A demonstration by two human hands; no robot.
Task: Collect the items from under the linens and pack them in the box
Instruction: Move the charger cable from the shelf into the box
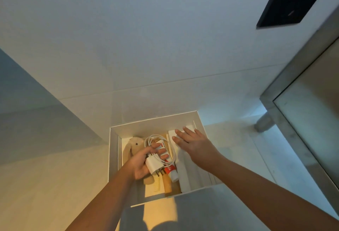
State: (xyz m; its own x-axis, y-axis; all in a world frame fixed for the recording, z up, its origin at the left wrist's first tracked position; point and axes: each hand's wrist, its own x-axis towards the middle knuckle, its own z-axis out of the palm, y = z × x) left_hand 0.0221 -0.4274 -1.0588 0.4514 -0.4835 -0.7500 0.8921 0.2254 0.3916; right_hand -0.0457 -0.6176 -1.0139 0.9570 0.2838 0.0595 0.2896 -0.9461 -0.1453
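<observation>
White charger (pixel 153 164) with coiled cable held in left hand (pixel 141 164) over box (pixel 113 150); right hand (pixel 192 141) spread flat, empty. Beneath: plush rabbit (pixel 133 147), toothpaste (pixel 170 170), comb (pixel 157 183) already packed. Probably nearly finished.

plush rabbit (pixel 132 148) left of toothpaste (pixel 169 170) in box (pixel 156 120)

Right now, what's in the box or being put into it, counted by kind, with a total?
Soft toy rabbit: 1
Charger with its cable, held in the left hand: 1
Toothpaste tube: 1
Comb: 1
Wooden handle, kind unclear: 1
White packages, under the right hand: 2
Total: 7
</observation>
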